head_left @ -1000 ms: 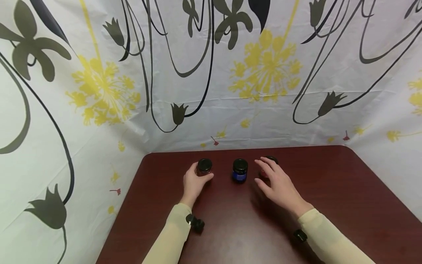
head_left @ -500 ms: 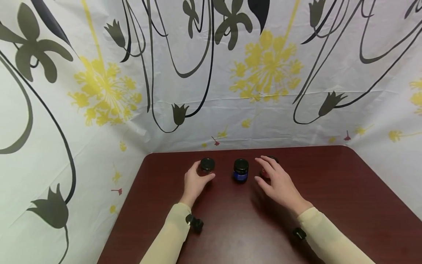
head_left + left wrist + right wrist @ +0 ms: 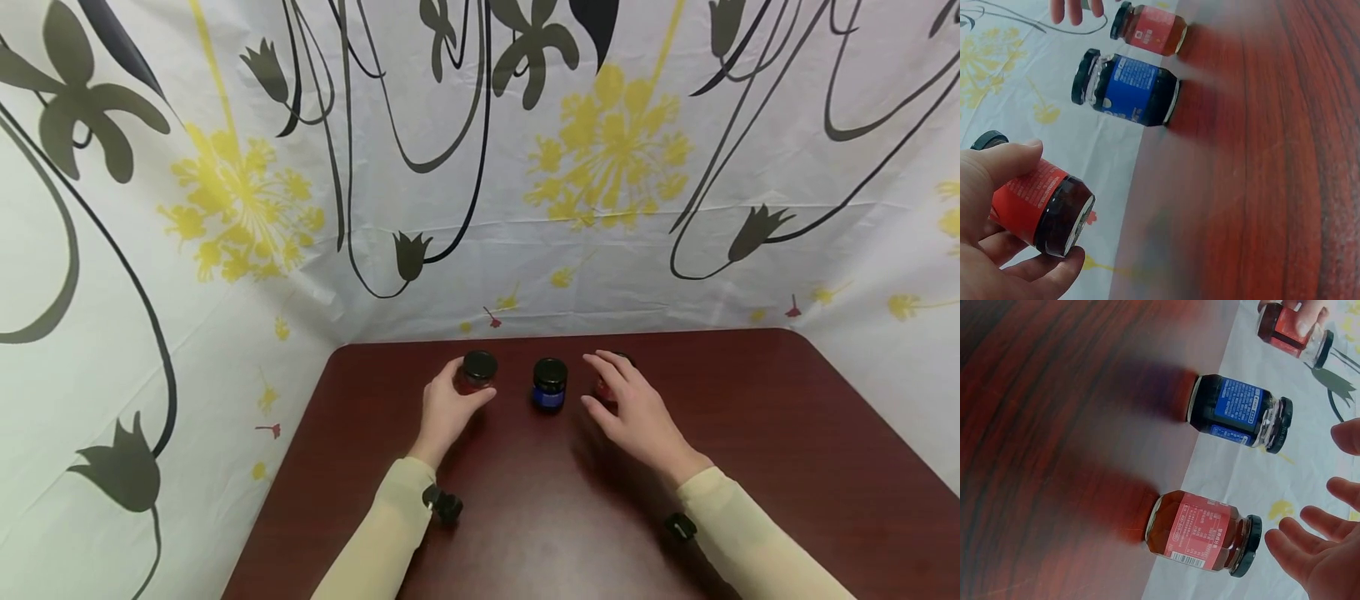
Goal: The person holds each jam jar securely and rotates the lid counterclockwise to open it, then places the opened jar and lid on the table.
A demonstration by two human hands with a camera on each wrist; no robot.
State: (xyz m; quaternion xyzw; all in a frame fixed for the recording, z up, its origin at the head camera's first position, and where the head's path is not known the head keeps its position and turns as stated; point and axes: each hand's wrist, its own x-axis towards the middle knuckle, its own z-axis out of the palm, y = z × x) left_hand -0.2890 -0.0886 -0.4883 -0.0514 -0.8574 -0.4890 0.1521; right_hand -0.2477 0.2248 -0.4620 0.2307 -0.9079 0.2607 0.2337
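Observation:
My left hand (image 3: 444, 414) grips a glass jar with a red label and black lid (image 3: 1030, 199), thumb on one side and fingers round the other. The left wrist view shows this jar's base raised off the table. To its right, a blue-labelled jar of dark contents (image 3: 550, 385) stands upright on the table. Beyond that stands a jar with a pink label and amber contents (image 3: 1192, 531), partly hidden by my right hand in the head view. Fingers spread and relaxed, my right hand (image 3: 642, 419) hovers beside the pink-labelled jar's lid and holds nothing.
The dark red wooden table (image 3: 517, 533) reaches back to a white cloth (image 3: 450, 200) printed with flowers, which hangs behind it and along both sides. Each sleeve has a small black device (image 3: 681, 527) at the wrist.
My left hand has lifted the red-labelled jar slightly and shifted it right, closer to the blue-labelled one. My right hand and the other two jars have stayed nearly still.

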